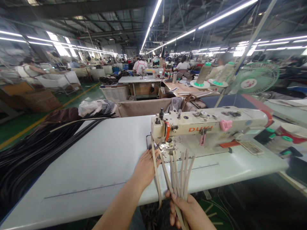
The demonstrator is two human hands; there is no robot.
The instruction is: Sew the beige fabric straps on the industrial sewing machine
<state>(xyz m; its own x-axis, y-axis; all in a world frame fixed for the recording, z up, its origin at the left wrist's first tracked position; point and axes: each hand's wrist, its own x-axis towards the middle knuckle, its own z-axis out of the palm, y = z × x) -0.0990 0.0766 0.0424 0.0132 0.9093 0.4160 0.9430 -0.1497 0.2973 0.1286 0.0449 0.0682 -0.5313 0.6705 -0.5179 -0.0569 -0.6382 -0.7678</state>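
A white sewing machine [184, 127] stands on the pale worktable, its presser foot [167, 146] at the left end. My left hand [146, 164] rests on the tabletop just left of the foot, with thumb and fingertips closed at a narrow beige strip [164, 167]. Another beige strip [155, 179] comes down from the machine head, passes over this hand and hangs past the table's front edge. At that edge, my right hand [185, 209] grips a fan of several beige strips [183, 175], their free ends pointing toward the machine. The left fingertips are partly hidden.
Long black strips [31, 153] are heaped left of the table. Behind it lies a clear plastic bag [96, 107]. Thread cones [203, 75] and a green fan [256, 78] stand at the back right. Several people work at other tables farther off.
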